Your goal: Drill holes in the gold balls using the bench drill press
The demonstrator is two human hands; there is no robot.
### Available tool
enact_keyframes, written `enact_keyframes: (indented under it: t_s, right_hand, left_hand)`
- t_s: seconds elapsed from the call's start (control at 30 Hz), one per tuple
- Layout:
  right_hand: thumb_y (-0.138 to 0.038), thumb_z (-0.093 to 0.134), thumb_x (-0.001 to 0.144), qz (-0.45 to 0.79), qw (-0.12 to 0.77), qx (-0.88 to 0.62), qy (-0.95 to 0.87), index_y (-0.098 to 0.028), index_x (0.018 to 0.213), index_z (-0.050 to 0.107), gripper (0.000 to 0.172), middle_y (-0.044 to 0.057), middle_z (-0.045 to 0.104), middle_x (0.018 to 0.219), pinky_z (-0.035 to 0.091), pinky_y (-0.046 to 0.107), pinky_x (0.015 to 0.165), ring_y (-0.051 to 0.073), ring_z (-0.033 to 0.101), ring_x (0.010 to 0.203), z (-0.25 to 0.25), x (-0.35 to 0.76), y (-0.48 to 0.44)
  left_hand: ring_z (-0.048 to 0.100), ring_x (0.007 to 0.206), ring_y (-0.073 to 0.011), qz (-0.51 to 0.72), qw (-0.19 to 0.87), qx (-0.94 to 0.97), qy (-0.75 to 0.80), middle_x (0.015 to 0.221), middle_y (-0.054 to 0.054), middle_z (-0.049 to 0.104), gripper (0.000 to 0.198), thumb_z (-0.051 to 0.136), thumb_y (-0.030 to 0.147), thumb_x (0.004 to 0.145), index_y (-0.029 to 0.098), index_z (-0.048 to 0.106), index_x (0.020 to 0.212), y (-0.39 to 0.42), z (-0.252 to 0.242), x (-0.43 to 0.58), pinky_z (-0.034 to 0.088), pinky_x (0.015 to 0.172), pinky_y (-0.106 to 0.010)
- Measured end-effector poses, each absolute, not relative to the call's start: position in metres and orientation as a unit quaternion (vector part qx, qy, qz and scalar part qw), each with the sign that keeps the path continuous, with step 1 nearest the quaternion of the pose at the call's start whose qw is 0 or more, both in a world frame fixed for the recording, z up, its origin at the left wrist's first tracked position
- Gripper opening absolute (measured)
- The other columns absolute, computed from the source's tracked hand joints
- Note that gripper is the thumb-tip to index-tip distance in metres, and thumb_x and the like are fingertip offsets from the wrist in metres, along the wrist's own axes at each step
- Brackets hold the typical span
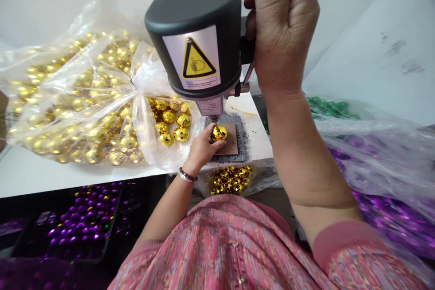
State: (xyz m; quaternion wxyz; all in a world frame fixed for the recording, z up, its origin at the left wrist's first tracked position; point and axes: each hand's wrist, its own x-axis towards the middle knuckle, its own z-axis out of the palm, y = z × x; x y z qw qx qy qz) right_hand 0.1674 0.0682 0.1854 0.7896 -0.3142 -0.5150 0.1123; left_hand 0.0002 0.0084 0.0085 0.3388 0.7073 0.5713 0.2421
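A small dark-grey bench drill press (193, 4) stands in front of me, with a yellow warning triangle on its head. Under its spindle, a shiny gold faceted ball (219, 132) rests on a brown board (232, 141) over the grey base (242, 132). The thumb and fingers of my left hand (203, 146) pinch the ball from its left side. My right hand (283, 31) is raised beside the machine's head, fingers wrapped round its feed lever (249, 73); most of the grip is hidden by the hand.
Left on the white table (142, 176) lies a clear bag (84, 99) full of gold balls, several loose at its mouth. Below the table edge hangs a bag of gold balls (231, 179). Purple balls (84, 217) fill a dark crate lower left; green and purple bags (384, 181) lie right.
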Motion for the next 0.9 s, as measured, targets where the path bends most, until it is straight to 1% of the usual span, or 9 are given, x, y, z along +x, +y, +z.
enact_keyframes:
  t_s: [0.1, 0.17, 0.23, 0.3, 0.4, 0.5, 0.6, 0.8, 0.9]
  right_hand:
    - [-0.06, 0.051, 0.081, 0.094, 0.781, -0.331, -0.521, -0.018, 0.071, 0.043, 0.044, -0.01, 0.041, 0.058, 0.045, 0.014, 0.07, 0.0, 0.049, 0.062, 0.185, 0.169, 0.067]
    - [-0.068, 0.048, 0.075, 0.085, 0.775, -0.334, -0.529, -0.018, 0.071, 0.042, 0.051, -0.009, 0.043, 0.06, 0.046, 0.016, 0.069, 0.0, 0.049, 0.06, 0.183, 0.169, 0.062]
    - [-0.061, 0.047, 0.085, 0.074, 0.767, -0.321, -0.551, -0.015, 0.077, 0.047, 0.047, -0.008, 0.046, 0.063, 0.044, 0.016, 0.064, -0.001, 0.047, 0.057, 0.179, 0.169, 0.051]
    - [-0.042, 0.047, 0.096, 0.06, 0.761, -0.297, -0.574, -0.012, 0.086, 0.054, 0.033, -0.007, 0.049, 0.07, 0.04, 0.015, 0.061, -0.002, 0.049, 0.058, 0.172, 0.169, 0.036]
    - [-0.024, 0.049, 0.098, 0.093, 0.761, -0.25, -0.591, -0.015, 0.099, 0.058, 0.013, -0.007, 0.049, 0.076, 0.036, 0.014, 0.055, -0.004, 0.05, 0.058, 0.158, 0.169, 0.012]
    - [-0.027, 0.054, 0.097, 0.141, 0.744, -0.266, -0.596, -0.022, 0.105, 0.061, 0.012, -0.007, 0.048, 0.071, 0.035, 0.017, 0.049, -0.001, 0.047, 0.052, 0.144, 0.17, -0.008]
    - [-0.035, 0.053, 0.097, 0.142, 0.723, -0.332, -0.589, -0.028, 0.106, 0.062, 0.014, -0.006, 0.045, 0.06, 0.04, 0.024, 0.049, 0.006, 0.047, 0.05, 0.132, 0.169, -0.02]
    - [-0.033, 0.052, 0.098, 0.079, 0.732, -0.333, -0.588, -0.028, 0.107, 0.065, 0.017, -0.006, 0.049, 0.058, 0.048, 0.023, 0.057, 0.006, 0.055, 0.056, 0.113, 0.166, -0.026]
    - [-0.033, 0.052, 0.098, 0.075, 0.735, -0.327, -0.589, -0.029, 0.108, 0.065, 0.017, -0.006, 0.049, 0.059, 0.05, 0.022, 0.061, 0.005, 0.054, 0.056, 0.107, 0.165, -0.026]
  left_hand:
    - [0.069, 0.101, -0.0227, 0.241, 0.352, 0.705, 0.566, 0.117, -0.007, 0.074, 0.068, 0.077, 0.031, 0.079, 0.02, 0.057, 0.143, 0.008, 0.006, -0.001, 0.052, 0.092, -0.034]
    - [0.069, 0.099, -0.0221, 0.241, 0.354, 0.705, 0.566, 0.115, -0.006, 0.074, 0.067, 0.077, 0.031, 0.079, 0.021, 0.058, 0.143, 0.009, 0.005, -0.001, 0.052, 0.088, -0.032]
    - [0.069, 0.095, -0.0218, 0.236, 0.35, 0.704, 0.571, 0.111, -0.005, 0.075, 0.067, 0.077, 0.033, 0.079, 0.022, 0.059, 0.142, 0.009, 0.004, -0.001, 0.052, 0.082, -0.03]
    - [0.069, 0.09, -0.0216, 0.229, 0.344, 0.706, 0.575, 0.108, -0.005, 0.076, 0.066, 0.077, 0.034, 0.079, 0.022, 0.059, 0.141, 0.009, 0.004, -0.001, 0.051, 0.076, -0.029]
    - [0.067, 0.085, -0.0211, 0.221, 0.337, 0.715, 0.572, 0.108, -0.005, 0.076, 0.064, 0.076, 0.035, 0.078, 0.023, 0.06, 0.14, 0.009, 0.004, -0.001, 0.05, 0.072, -0.029]
    - [0.067, 0.083, -0.0204, 0.221, 0.342, 0.718, 0.564, 0.11, -0.004, 0.076, 0.067, 0.076, 0.035, 0.079, 0.024, 0.058, 0.142, 0.009, 0.003, -0.001, 0.05, 0.073, -0.029]
    - [0.067, 0.083, -0.0201, 0.229, 0.352, 0.713, 0.561, 0.11, -0.004, 0.076, 0.07, 0.076, 0.034, 0.079, 0.025, 0.056, 0.145, 0.008, 0.002, -0.001, 0.051, 0.074, -0.029]
    - [0.068, 0.086, -0.0208, 0.232, 0.352, 0.713, 0.561, 0.115, -0.005, 0.075, 0.071, 0.076, 0.033, 0.08, 0.025, 0.054, 0.147, 0.006, 0.003, -0.001, 0.052, 0.079, -0.031]
    - [0.069, 0.087, -0.0215, 0.228, 0.353, 0.709, 0.566, 0.111, -0.005, 0.076, 0.071, 0.077, 0.032, 0.08, 0.025, 0.054, 0.147, 0.005, 0.005, -0.001, 0.052, 0.079, -0.031]
